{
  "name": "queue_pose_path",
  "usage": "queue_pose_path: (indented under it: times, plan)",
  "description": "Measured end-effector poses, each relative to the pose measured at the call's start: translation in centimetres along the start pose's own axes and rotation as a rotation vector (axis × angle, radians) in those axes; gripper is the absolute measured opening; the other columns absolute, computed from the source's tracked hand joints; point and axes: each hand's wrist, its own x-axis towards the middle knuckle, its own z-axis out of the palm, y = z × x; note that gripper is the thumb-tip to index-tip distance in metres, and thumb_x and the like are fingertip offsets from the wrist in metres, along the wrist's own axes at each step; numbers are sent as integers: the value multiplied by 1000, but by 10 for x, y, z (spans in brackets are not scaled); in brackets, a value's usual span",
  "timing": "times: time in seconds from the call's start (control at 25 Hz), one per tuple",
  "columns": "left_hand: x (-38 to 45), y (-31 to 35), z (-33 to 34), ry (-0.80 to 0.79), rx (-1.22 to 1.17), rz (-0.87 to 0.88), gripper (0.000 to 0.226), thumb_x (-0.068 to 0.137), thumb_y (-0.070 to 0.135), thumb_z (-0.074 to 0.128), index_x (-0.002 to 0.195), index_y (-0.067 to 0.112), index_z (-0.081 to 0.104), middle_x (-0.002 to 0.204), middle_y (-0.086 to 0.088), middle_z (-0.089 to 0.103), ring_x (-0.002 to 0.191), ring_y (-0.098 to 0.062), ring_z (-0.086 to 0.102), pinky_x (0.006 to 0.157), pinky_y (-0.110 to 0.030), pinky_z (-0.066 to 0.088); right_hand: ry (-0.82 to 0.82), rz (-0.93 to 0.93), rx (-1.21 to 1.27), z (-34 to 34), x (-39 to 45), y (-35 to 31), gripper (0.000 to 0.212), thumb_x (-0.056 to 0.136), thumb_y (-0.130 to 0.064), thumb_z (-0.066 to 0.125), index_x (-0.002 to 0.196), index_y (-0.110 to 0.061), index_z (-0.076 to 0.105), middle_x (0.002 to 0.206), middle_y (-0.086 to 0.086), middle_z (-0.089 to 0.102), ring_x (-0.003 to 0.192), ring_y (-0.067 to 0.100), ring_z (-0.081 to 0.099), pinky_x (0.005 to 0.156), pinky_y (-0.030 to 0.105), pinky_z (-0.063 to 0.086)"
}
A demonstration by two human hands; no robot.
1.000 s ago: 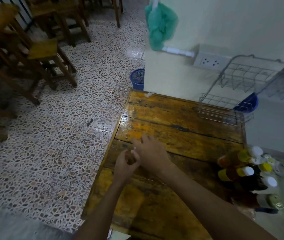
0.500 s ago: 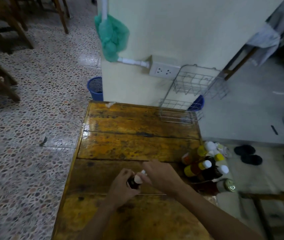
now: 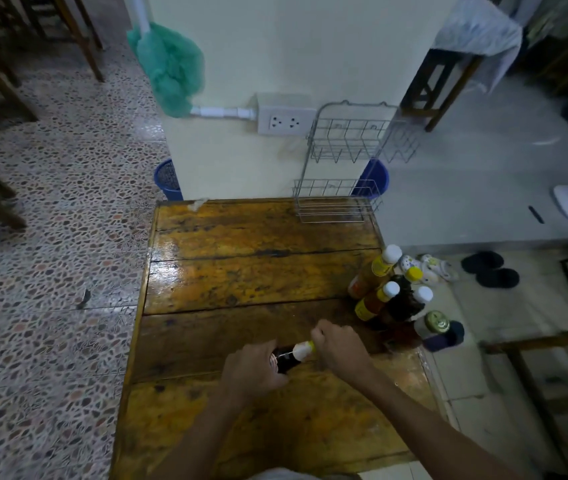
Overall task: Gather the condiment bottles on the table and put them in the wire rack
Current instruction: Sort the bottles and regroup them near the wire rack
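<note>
wooden tabletop (image 3: 241, 265), landmark for all entries. dark bottle (image 3: 287, 362): lying tilted above the near-centre boards, left hand (image 3: 253, 370) wrapping its body, fingers curling closed around it; right hand (image 3: 339, 348) closing on its pale cap (image 3: 303, 350). bottle cluster (image 3: 391, 296): crowding the right edge, some overhanging it. wire rack (image 3: 338, 202): sitting at the far right corner, against the pillar. centre and left boards lying open up to the left edge.
</note>
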Motion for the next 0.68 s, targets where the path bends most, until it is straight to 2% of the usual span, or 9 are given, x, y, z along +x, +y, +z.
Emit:
queue_pose_path:
  times: [0.08,0.12,0.16,0.2,0.28,0.36,0.44,0.56,0.68]
  plan:
    - [-8,0,5,52,78,12,48,75,57,67,111,28,58,100,7,69,82,-17,65,59,-29,41,-98,-2,-14,-9,-2,-5,19,83,-14,70,95,-7,57,91,14,60,73,31,62,53,34,41]
    - [-13,1,8,78,105,22,45,75,57,66,107,27,57,99,7,68,81,-17,64,59,-29,41,-89,5,-8,-7,0,-5,16,92,-14,58,106,-5,55,103,16,62,88,34,62,61,36,41]
    - [-17,3,10,102,123,32,43,75,56,66,105,27,56,97,7,67,79,-18,64,58,-29,42,-111,25,-9,-5,0,-4,19,96,-14,52,113,-4,54,110,17,61,95,35,62,64,37,40]
    - [-18,4,11,121,118,36,41,76,54,67,102,26,54,96,6,65,77,-18,63,58,-30,43,-76,31,-11,-5,-2,-5,24,97,-13,50,119,-4,53,112,17,61,94,35,62,64,37,40]
    - [-18,5,7,131,25,23,37,77,49,72,96,26,50,90,6,60,72,-18,59,55,-30,41,73,10,-29,-13,-13,-10,34,98,-17,53,129,-5,52,103,15,62,76,32,62,54,33,38]
    - [-14,2,-5,73,-161,23,35,78,43,77,93,26,49,86,6,59,69,-17,57,53,-29,37,262,-35,55,-22,-23,-6,30,102,-40,45,112,-15,59,84,2,59,62,19,54,42,29,33]
    - [-12,-3,-18,35,-246,72,33,75,43,78,91,29,53,82,8,60,67,-15,59,51,-27,39,409,-144,45,-32,-26,5,41,101,-54,35,92,-21,57,78,-4,52,65,12,47,39,27,34]
    - [-11,-1,-29,49,-117,139,34,73,47,76,87,30,50,78,10,56,67,-16,58,51,-30,34,483,-254,7,-31,-24,14,36,102,-45,39,81,-20,54,74,-4,49,65,12,43,40,30,33]
    - [-9,1,-28,48,4,119,35,74,49,74,92,30,51,83,10,58,72,-16,58,55,-29,40,466,-127,141,-22,-22,8,36,102,-40,34,74,-23,50,67,-6,50,59,12,43,44,37,40]
